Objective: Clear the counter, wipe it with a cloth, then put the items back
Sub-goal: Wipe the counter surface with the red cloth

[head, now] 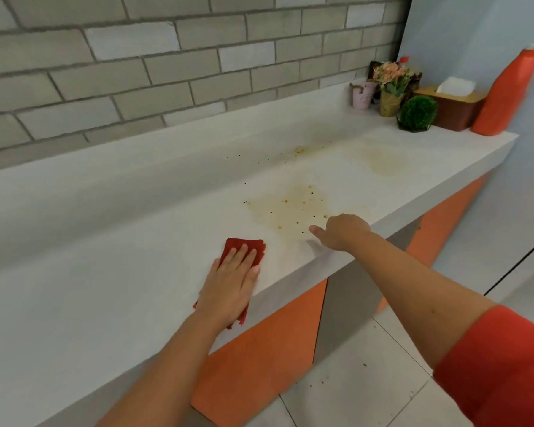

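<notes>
Wiping is the step in hand, I judge: the left hand [232,278] lies flat on the red cloth [244,246], fingers straight, pressing it to the worktop [136,241] near the front edge. The right hand [342,231] rests at about 2 o'clock from the cloth with one digit stuck out leftward; whether its other fingers are curled I cannot tell, and nothing shows in it. Next the cloth needs a firm push toward 1 o'clock into the speckled yellowish stain [290,204], then the fainter patch [383,161] beyond it. The orange bottle [506,94] and tissue box [453,109] stand well apart at the far end.
</notes>
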Tool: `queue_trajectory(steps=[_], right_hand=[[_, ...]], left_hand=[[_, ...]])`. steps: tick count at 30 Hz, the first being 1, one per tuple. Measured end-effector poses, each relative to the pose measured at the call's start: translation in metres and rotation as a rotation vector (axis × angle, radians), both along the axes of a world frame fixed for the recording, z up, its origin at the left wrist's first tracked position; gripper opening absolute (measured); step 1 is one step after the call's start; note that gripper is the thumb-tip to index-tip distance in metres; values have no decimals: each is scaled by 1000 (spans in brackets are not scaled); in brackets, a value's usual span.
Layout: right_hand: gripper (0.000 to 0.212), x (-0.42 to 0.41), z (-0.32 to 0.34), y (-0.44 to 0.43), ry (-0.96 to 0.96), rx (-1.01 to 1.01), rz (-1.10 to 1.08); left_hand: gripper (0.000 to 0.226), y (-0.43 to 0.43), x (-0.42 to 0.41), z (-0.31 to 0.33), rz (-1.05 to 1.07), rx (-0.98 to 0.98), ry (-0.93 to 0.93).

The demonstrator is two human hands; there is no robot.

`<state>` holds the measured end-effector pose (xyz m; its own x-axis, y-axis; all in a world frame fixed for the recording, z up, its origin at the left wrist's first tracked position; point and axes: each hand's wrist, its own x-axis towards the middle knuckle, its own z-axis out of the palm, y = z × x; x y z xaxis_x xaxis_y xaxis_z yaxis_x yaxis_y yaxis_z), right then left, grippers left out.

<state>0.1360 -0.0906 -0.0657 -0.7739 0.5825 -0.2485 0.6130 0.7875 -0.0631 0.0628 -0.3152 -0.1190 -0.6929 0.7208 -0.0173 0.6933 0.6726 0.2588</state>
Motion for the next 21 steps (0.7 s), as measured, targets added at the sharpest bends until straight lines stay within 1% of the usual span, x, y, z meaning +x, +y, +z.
queue_trajectory(steps=[2,4,8,11,15,18,21], right_hand=[[57,3,-1,3,1,-1,22],[57,5,-1,6,11,-9,45],[59,10,-5,6,37,13,91],[58,8,-9,0,35,38,106],[56,8,-10,-5,53,47,117],[56,10,-9,-3,52,39,110],[57,10,-8,0,45,28,108]], left_hand=[[51,-19,-8,2,152,21,-5],[53,-21,-17,1,263,10,2],[56,11,-26,-3,336,-49,25],[57,42,-24,-2,298,-63,31],[60,77,11,-2,106,-39,38],[58,66,32,-3,4,-26,53],[56,38,27,-1,28,-32,56]])
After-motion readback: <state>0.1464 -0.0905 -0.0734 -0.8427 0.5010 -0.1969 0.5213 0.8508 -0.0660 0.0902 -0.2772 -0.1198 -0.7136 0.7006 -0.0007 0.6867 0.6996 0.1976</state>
